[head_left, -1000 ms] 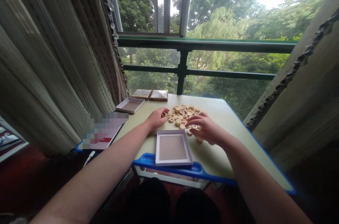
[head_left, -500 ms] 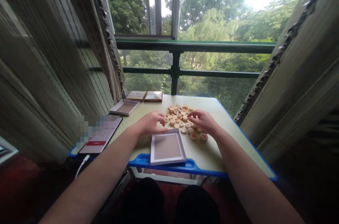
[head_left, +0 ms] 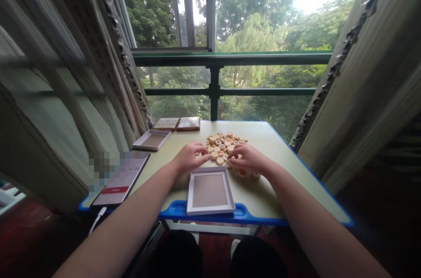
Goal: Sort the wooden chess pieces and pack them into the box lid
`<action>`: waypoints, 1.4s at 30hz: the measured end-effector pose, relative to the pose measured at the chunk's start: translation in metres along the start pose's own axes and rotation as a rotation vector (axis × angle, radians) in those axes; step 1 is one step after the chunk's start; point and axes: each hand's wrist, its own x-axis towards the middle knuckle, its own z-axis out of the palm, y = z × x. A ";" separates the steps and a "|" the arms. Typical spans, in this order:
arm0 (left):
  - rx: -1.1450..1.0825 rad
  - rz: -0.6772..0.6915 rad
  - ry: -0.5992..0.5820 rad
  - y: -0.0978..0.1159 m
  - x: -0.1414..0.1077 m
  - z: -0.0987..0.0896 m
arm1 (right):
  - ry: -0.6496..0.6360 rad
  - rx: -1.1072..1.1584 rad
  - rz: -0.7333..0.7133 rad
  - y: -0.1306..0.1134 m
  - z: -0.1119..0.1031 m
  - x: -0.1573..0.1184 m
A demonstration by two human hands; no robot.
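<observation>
A loose pile of round wooden Chinese chess pieces [head_left: 220, 160] lies on the table, some showing red or black characters. My left hand [head_left: 192, 156] is at the pile's left edge, its fingers curved and the thumb apart from them, with no piece visible between. At the right side my right hand [head_left: 246, 158] hovers low over the pieces, fingers loosely bent and apart, the fingertips close to or touching a piece. Several pieces are partly hidden beneath that hand. Just in front of the pile sits a shallow, open white box [head_left: 210, 191] with a bare bottom.
A second shallow box [head_left: 152, 140] stands at the left edge, with two flat wrapped packs [head_left: 188, 123] behind it. On the near left lies a phone [head_left: 121, 181] with a white cable [head_left: 98, 220]. Blue trim [head_left: 263, 220] edges the table; a green railing [head_left: 237, 58] runs beyond.
My right hand has moved slightly left and in over the pieces. The left hand has shifted a little toward the pile's near side. The view has tilted and moved slightly.
</observation>
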 end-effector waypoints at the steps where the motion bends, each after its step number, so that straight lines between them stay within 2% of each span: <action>1: 0.021 -0.033 0.113 -0.002 0.002 -0.001 | 0.026 0.005 -0.006 0.001 0.000 0.000; 3: 0.051 -0.106 0.275 -0.007 0.010 -0.005 | 0.076 -0.010 -0.013 0.001 0.000 0.001; 4: 0.048 -0.142 0.286 -0.009 0.015 -0.008 | 0.094 -0.024 -0.007 0.000 0.000 0.002; 5: 0.028 -0.175 0.242 -0.011 0.022 -0.012 | 0.107 -0.036 0.005 0.000 0.000 0.003; 6: -0.010 -0.202 0.132 -0.013 0.028 -0.017 | 0.115 -0.041 0.022 -0.001 -0.001 0.003; 8: -0.049 -0.215 -0.165 -0.017 0.040 -0.022 | 0.112 -0.035 0.052 -0.001 -0.001 0.004; 9: -0.031 -0.190 -0.254 -0.019 0.044 -0.023 | 0.107 -0.032 0.058 -0.001 -0.001 0.005; 11: 0.038 -0.122 -0.232 -0.023 0.046 -0.020 | 0.123 -0.047 0.053 0.000 0.001 0.005; 14: 0.127 -0.062 -0.075 -0.029 0.040 -0.011 | 0.220 -0.098 0.018 -0.002 0.006 0.003; 16: 0.193 -0.046 -0.041 -0.033 0.033 -0.007 | 0.250 -0.121 -0.015 -0.009 0.009 0.004; 18: 0.246 -0.041 -0.076 -0.035 0.028 -0.009 | 0.182 -0.166 -0.031 -0.021 0.010 0.009; 20: 0.267 -0.062 -0.138 -0.035 0.026 -0.014 | 0.056 -0.263 -0.024 -0.034 0.009 0.017; 22: 0.288 -0.101 -0.196 -0.033 0.026 -0.021 | 0.005 -0.359 -0.013 -0.044 0.008 0.026; 25: 0.329 -0.173 -0.242 -0.027 0.026 -0.029 | 0.032 -0.423 -0.012 -0.046 0.009 0.035; 29: 0.465 -0.254 -0.241 -0.017 0.024 -0.031 | 0.190 -0.420 -0.058 -0.034 0.016 0.033; 31: 0.510 -0.287 -0.260 -0.014 0.024 -0.029 | 0.222 -0.365 -0.078 -0.028 0.020 0.030; 37: 0.503 -0.361 -0.409 -0.018 0.025 -0.027 | 0.093 -0.318 -0.066 -0.025 0.029 0.035; 42: 0.362 -0.338 -0.440 -0.031 0.026 -0.030 | 0.064 -0.315 -0.004 -0.025 0.030 0.038</action>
